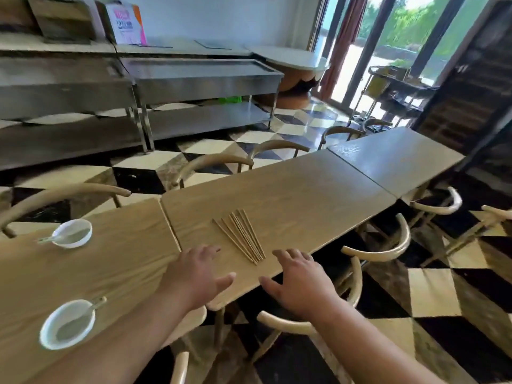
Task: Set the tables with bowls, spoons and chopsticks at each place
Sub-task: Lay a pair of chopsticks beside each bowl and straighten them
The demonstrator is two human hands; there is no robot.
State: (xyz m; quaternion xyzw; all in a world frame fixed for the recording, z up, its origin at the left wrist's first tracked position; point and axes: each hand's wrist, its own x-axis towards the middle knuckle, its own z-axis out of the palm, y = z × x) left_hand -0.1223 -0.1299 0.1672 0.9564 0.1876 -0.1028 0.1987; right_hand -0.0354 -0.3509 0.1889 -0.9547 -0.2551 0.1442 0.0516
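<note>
Both hands empty, fingers spread: left hand (197,273) and right hand (297,281) hover either side of the fanned bundle of thin wooden chopsticks (240,235) lying on the middle light wooden table (304,189). Two white round bowls with spoons, far bowl (72,233) and near bowl (68,324), sit on the left wooden table (116,261).

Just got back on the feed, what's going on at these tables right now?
A person is setting a row of wooden tables. The left hand and right hand are open and hold nothing, one on either side of a fanned bunch of chopsticks lying on the middle table. The left table has a near bowl and a far bowl, each with a spoon in it but no chopsticks beside it.
</note>
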